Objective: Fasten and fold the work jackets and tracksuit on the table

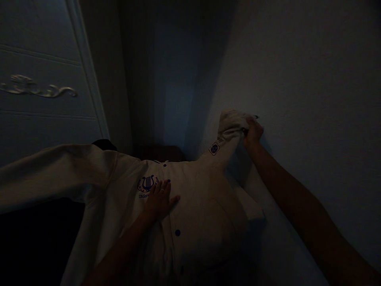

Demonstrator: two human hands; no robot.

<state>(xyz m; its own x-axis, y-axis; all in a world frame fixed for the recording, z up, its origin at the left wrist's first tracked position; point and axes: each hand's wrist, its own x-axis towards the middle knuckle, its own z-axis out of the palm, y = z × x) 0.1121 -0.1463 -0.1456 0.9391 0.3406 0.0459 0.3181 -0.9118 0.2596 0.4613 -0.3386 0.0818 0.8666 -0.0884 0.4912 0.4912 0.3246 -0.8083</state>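
Observation:
A light-coloured jacket (202, 190) with blue snap buttons and a blue lyre emblem on its chest lies spread out, front side up. My left hand (160, 200) rests flat on the chest beside the emblem, fingers apart. At the right, my right hand (254, 130) grips the end of one sleeve and holds it raised near the wall; a round dark patch shows on that sleeve. The other sleeve (53, 167) stretches out to the left edge.
A pale wall (312, 87) rises along the right. At the upper left stands a white panel (38, 31) with a carved scroll ornament (44, 90). Something black (104, 144) shows behind the jacket's shoulder. The room is very dim.

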